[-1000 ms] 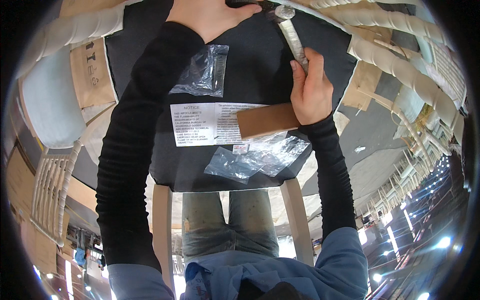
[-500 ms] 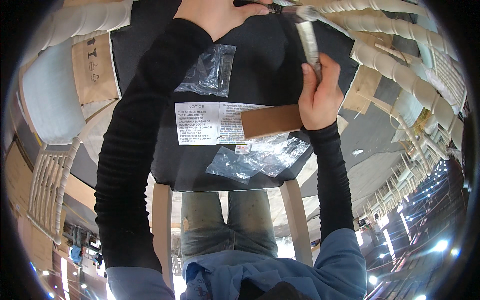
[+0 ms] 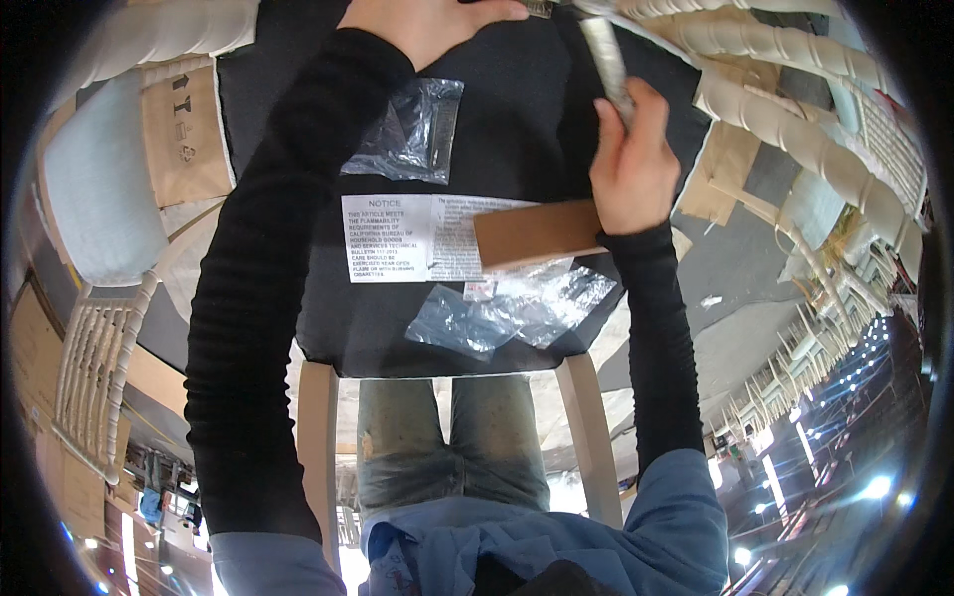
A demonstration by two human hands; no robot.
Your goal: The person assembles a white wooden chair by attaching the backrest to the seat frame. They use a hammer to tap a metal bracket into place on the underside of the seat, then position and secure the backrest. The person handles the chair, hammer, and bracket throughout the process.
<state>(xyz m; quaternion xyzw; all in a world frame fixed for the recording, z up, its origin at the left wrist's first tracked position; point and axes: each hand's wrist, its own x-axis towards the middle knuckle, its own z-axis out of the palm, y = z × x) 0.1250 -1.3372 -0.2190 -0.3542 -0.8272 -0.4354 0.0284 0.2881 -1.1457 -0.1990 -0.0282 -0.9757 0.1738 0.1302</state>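
Note:
A black fabric chair-seat underside point(image 3: 527, 109) lies in front of me on pale wooden legs. My right hand point(image 3: 632, 169) grips a grey metal tool handle point(image 3: 606, 55) that reaches to the far edge of the seat. At the top edge, my left hand point(image 3: 427, 25) rests flat on the black fabric beside the tool's tip. On the fabric lie a white printed label point(image 3: 407, 238), a brown cardboard strip point(image 3: 537, 233) and two clear plastic bags point(image 3: 412, 129), point(image 3: 512, 313).
Cream wooden chairs point(image 3: 785, 129) are stacked at the upper right. A chair with a pale blue seat point(image 3: 84, 189) and a cardboard sheet point(image 3: 184, 134) stands at the left. Cardboard scraps point(image 3: 720, 169) lie on the grey floor to the right.
My right hand has moved up and away along the seat with the tool. My left hand has slid further toward the top edge. The seat looks nearer in the view.

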